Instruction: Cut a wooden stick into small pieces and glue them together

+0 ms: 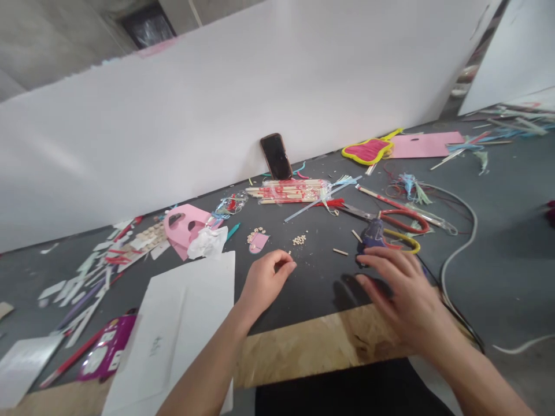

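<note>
My left hand (pixel 266 279) is over the dark tabletop, thumb and forefinger pinched together. A tiny pale bit shows by its fingertips, too small to name. Just beyond lies a small heap of cut wooden bits (pixel 299 240), and left of it a pink paper piece (pixel 259 242) with more bits along its edge. My right hand (pixel 401 289) is held above the table, thumb and fingers apart. Its fingertips are close to a dark blue glue gun (pixel 373 234), partly hidden behind them; whether they touch it is unclear. Scissors (pixel 403 221) with red and yellow handles lie behind the glue gun.
A phone (pixel 276 157) leans against the white partition (pixel 260 86). Bagged wooden sticks (pixel 295 190) lie before it. White board (pixel 195 306), a pink cutout (pixel 184 225) and scraps lie at left. A grey cable (pixel 466 231) curves at right; a yellow-edged pink shape (pixel 368 151) lies behind.
</note>
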Available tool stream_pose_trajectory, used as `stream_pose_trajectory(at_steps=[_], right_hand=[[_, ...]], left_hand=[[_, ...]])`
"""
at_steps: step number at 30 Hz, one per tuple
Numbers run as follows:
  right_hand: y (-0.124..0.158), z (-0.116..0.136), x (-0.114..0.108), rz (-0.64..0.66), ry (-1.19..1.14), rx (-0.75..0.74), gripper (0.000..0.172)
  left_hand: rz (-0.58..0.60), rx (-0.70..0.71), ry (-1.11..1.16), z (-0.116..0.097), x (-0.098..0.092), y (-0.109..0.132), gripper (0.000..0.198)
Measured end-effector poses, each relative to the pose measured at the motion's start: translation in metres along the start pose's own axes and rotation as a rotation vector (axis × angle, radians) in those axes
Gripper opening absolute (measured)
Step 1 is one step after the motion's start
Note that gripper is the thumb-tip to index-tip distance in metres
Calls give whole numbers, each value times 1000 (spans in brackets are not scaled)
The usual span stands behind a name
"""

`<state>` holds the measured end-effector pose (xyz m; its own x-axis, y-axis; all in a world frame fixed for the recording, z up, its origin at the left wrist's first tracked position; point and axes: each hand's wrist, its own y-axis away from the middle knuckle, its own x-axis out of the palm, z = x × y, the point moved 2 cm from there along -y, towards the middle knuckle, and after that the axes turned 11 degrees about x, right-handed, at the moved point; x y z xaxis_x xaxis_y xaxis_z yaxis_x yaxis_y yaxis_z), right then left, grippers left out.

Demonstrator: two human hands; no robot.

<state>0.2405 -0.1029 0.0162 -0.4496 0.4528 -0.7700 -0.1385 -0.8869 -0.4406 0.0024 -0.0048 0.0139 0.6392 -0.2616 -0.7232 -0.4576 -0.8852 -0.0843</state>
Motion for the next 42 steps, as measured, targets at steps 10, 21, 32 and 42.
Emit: stream_pose_trajectory(at_steps=[10,21,32,42], right_hand=[[9,28,29,194,-133,-50,19],[16,-36,-12,-116,196,63,24],[25,-52,0,-78,179,119,30],[25,-55,3,-56,244,146,37]], left_hand=[[153,-8,-246,18,-28,-2,29],[48,123,-478,6,-3,-45,23],[82,199,-493,-9,26,-75,13],[47,211,-368,-15,25,-77,15]])
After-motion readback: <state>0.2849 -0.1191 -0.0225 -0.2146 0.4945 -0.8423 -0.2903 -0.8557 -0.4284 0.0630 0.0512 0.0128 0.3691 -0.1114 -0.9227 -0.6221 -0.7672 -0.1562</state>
